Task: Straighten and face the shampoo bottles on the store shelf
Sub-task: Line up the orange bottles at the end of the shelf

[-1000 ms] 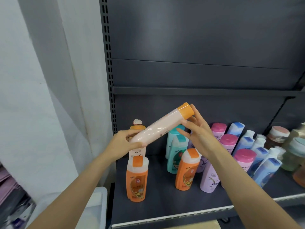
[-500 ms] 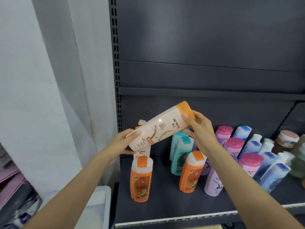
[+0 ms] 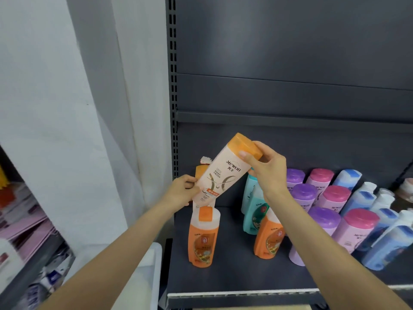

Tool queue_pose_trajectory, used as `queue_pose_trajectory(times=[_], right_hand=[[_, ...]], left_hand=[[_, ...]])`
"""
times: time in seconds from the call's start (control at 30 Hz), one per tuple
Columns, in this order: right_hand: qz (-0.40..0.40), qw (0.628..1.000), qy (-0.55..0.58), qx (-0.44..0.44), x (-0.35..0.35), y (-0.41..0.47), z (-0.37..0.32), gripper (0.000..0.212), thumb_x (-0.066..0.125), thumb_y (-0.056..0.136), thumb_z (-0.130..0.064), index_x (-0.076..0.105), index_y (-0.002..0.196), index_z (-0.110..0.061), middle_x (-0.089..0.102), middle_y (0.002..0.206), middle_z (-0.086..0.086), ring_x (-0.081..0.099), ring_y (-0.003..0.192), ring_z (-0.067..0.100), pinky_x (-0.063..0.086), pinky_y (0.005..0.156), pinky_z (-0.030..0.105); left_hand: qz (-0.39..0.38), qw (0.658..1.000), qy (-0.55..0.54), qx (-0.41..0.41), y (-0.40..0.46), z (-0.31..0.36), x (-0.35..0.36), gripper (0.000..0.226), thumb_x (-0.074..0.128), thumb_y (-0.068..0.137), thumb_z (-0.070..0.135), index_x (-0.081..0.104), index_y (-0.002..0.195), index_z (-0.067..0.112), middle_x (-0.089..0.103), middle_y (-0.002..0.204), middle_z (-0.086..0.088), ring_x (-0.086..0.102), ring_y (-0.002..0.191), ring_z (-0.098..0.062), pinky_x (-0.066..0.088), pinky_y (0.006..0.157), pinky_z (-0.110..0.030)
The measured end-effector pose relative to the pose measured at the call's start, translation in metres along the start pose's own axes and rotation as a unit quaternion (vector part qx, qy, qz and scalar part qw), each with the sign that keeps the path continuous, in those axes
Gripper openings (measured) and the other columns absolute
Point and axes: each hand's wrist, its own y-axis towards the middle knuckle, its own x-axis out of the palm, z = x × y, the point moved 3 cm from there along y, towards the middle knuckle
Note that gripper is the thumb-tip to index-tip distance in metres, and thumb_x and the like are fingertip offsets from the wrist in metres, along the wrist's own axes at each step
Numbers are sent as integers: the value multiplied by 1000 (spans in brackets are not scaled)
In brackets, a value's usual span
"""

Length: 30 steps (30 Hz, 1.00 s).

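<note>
Peach Mewon shampoo bottle [image 3: 221, 175] now tipped steeper, label turned toward viewer versus a second ago. Left hand [image 3: 182, 192] grips base, right hand [image 3: 266, 168] pinches orange cap. Bottle held above shelf [image 3: 234, 278], left end; ready for setting upright.

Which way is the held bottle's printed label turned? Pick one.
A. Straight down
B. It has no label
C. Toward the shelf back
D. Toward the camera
D: the bottle, held tilted by the left hand and right hand, shows its printed front to the camera.
</note>
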Motion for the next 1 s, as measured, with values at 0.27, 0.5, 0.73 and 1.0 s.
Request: queue_pose_trajectory(times=[0.27,0.5,0.73,1.0], right_hand=[[-51,990,-121,-59,22,2,13,49,79,73,-27,63,120,-22,66,114,-3,60,106,15,51,89,31],[-149,966,-206,-46,46,-4,44,53,79,73,-26,62,122,-17,66,113,-1,60,100,13,48,83,24],[-229,914,-331,-49,65,-12,74,60,75,78,-29,54,132,-15,63,118,8,59,107,23,43,83,23],[-250,917,-310,-2,66,-11,89,59,76,78,-22,53,132,-14,59,127,7,55,115,21,40,86,22]], left_hand=[[-72,994,81,29,-4,-26,3,23,66,86,18,63,109,15,64,100,3,57,85,0,43,68,-10],[-119,991,49,26,-8,-35,6,15,67,85,22,69,99,19,65,95,9,59,86,0,46,74,-13],[-97,995,-5,-16,-11,-41,10,8,67,86,22,65,93,19,63,88,9,58,85,-3,46,72,-16],[-90,996,2,-25,-10,-43,11,17,67,86,24,67,100,16,64,97,5,58,89,-6,45,76,-19]])
